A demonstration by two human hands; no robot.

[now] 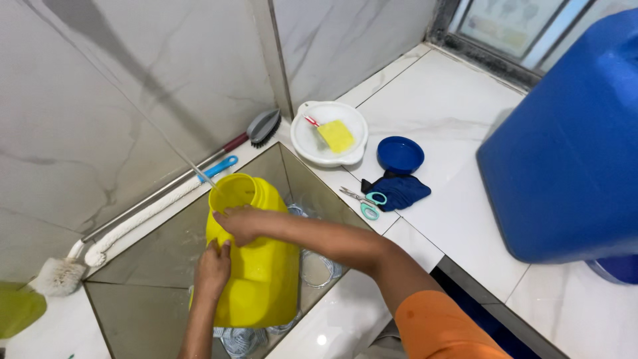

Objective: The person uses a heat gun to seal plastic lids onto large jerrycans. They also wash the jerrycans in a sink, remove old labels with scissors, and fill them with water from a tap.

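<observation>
Head view, looking down into a square steel sink point(159, 259) set in a white marble-patterned counter point(452, 133). A tall yellow plastic container point(256, 266) stands upright in the sink, its mouth open at the top. The left hand point(212, 269) lies flat against the container's side, fingers spread on the plastic. The right hand point(242, 223) curls over the rim of the mouth, fingers closed on the edge.

Clear drinking glasses point(318, 268) sit in the sink bottom, crowded around the container's base and partly hidden by it. Along the back edge of the sink lie a long white bottle brush point(133, 219), a blue-handled brush point(218, 167) and a dark scrubbing brush point(264, 126) with a red handle. At the corner sits a white bowl point(352, 126) holding a yellow sponge point(336, 135). Just beside it are a small blue bowl point(401, 154), a dark blue cloth point(402, 190) and scissors point(362, 201) with teal handles, touching the cloth. A big blue drum point(571, 153) stands on the counter to the right, well apart from the sink. Grey-veined marble tiles point(100, 100) cover the walls, and a window point(512, 23) shows in the far corner.
</observation>
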